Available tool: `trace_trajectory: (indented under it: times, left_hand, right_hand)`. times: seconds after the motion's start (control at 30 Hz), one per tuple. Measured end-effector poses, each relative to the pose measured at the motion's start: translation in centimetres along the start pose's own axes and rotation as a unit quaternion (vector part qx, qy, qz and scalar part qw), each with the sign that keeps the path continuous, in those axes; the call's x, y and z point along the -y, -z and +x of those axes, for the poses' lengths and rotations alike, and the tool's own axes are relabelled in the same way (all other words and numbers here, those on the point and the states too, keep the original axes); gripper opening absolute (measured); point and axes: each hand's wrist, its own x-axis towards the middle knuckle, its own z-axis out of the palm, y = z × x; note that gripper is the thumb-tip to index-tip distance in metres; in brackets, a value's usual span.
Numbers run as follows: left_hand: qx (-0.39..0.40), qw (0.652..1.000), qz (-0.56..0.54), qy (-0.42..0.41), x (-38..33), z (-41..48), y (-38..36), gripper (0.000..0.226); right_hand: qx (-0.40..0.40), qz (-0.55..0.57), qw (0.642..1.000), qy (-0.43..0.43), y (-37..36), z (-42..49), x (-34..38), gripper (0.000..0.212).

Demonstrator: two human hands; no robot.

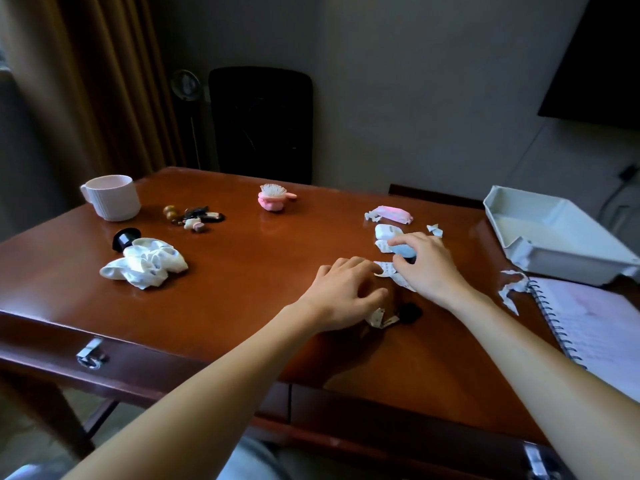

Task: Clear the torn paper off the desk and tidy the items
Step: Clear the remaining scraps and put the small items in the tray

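Landmark: tray (571, 263), white, on the counter (242, 271) at far right.
Scraps: a torn strip (386, 269) lies left of the tray, between the hands. One ragged piece (512, 289) sits just below the tray's near corner, at the notebook (595, 327). Small bits lie further left.
Left hand (346, 289): well left of the tray, fingers curled down. A wad (377, 317) shows under the palm. Gripped or only covered, cannot tell.
Right hand (429, 268): nearer the tray. Index and thumb pinch a blue block (403, 251) resting on paper.
Stage (judged): gathering; most scraps not cleared.
Risk 1: lifting the block drags the paper beneath it.
Risk 2: the thin strip tears if pulled while pinned.
Risk 3: opening the left hand for more lets the wad spill.
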Motion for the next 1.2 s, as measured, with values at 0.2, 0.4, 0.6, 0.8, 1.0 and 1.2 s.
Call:
trace_trajectory:
  times: [0.2,0.4,0.6,0.8,1.0,1.2]
  left_hand:
    - [0.005,1.0,-0.004,0.023,0.1,3.0,-0.3,0.038]
    - [0.011,1.0,0.026,0.004,0.3,5.4,-1.0,0.036]
    - [0.003,0.999,0.038,-0.009,0.3,7.4,-2.3,0.041]
    - [-0.009,1.0,0.015,-0.025,0.0,9.7,-3.2,0.048]
    - [0.012,0.999,0.031,-0.036,0.3,11.1,-4.5,0.059]
    - [0.018,0.996,0.071,-0.058,0.9,12.5,-4.6,0.07]
  right_hand:
    - [0.019,0.012,1.0,-0.003,1.2,0.2,-2.2,0.026]
    - [0.0,-0.031,0.999,0.013,1.6,0.3,-3.9,0.023]
    - [-0.067,-0.021,0.998,-0.008,2.0,0.8,-5.2,0.024]
    - [-0.072,0.046,0.995,-0.055,2.0,2.5,-7.9,0.032]
    - [-0.015,0.037,0.997,-0.062,1.0,5.3,-10.2,0.046]
    - [0.084,0.007,0.995,-0.051,0.9,7.1,-11.0,0.052]
